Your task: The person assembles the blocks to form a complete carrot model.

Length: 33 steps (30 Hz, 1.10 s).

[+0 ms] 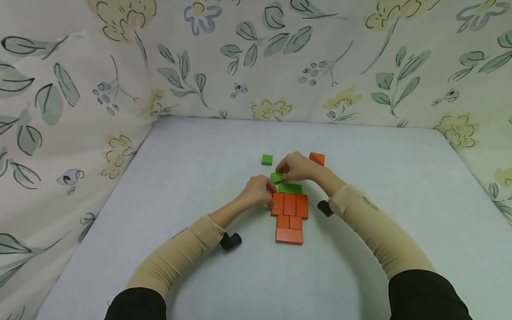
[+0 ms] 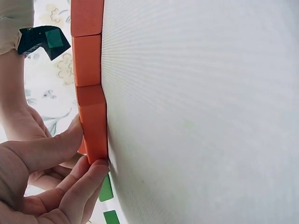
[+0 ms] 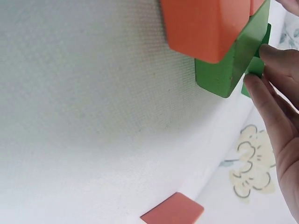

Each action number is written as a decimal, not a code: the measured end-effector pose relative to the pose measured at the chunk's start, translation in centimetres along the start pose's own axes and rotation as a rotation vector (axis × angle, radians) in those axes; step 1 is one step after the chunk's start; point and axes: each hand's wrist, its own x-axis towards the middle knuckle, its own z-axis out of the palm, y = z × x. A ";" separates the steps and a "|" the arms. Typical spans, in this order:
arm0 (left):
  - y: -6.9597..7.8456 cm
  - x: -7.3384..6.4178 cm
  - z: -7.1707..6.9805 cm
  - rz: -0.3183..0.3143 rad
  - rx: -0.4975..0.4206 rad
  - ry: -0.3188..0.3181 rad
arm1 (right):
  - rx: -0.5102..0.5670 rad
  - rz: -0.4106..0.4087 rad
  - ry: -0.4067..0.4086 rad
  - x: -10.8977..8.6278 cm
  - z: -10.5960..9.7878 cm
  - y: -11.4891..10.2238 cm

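Flat on the white table, several orange blocks (image 1: pixel 290 204) lie edge to edge in a figure, with a long green block (image 1: pixel 290 188) against its far end. My left hand (image 1: pixel 258 193) grips the figure's left upright orange block (image 2: pixel 93 123), thumb on its upper side and fingers at its far end. Between thumb and fingers, my right hand (image 1: pixel 298 168) pinches a small green block (image 1: pixel 275 178) just beyond the long one's left end. In the right wrist view, the long green block (image 3: pixel 216 72) partly hides that small block.
A loose green square block (image 1: pixel 267 160) lies farther back on the table (image 1: pixel 200 178). An orange wedge-shaped block (image 1: pixel 317 158) sits behind the right hand, partly covered by it. Flowered cloth (image 1: pixel 240 66) hangs behind the table and at its left.
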 end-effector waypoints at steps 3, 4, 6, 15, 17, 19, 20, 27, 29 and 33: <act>0.0 0.0 0.0 -0.002 -0.003 -0.002 | 0.006 -0.008 -0.005 0.0 0.1 0.1; 0.0 0.0 0.0 0.001 -0.004 -0.001 | 0.008 -0.012 -0.005 0.0 0.1 0.2; 0.0 0.0 0.0 0.004 -0.003 0.001 | 0.007 -0.021 -0.005 -0.1 0.2 0.3; 0.1 -0.2 0.0 -0.001 -0.007 0.002 | 0.008 -0.018 -0.016 -0.1 0.2 0.5; 0.1 -0.2 0.0 -0.004 -0.008 0.003 | 0.012 -0.013 -0.019 -0.1 0.2 0.4; 0.1 -0.1 0.0 -0.003 -0.007 0.004 | 0.014 -0.010 -0.022 -0.2 0.1 0.4; 0.1 -0.2 0.0 -0.003 -0.009 0.004 | 0.015 -0.006 -0.023 -0.2 0.1 0.4; 0.1 -0.1 0.0 -0.008 -0.014 0.005 | 0.019 0.005 -0.031 -0.2 0.1 0.3; 0.1 -0.2 0.0 -0.007 -0.012 0.005 | 0.019 0.006 -0.030 -0.2 0.1 0.2; 0.1 -0.2 0.0 -0.007 -0.017 0.005 | 0.017 0.009 -0.029 -0.3 0.1 0.2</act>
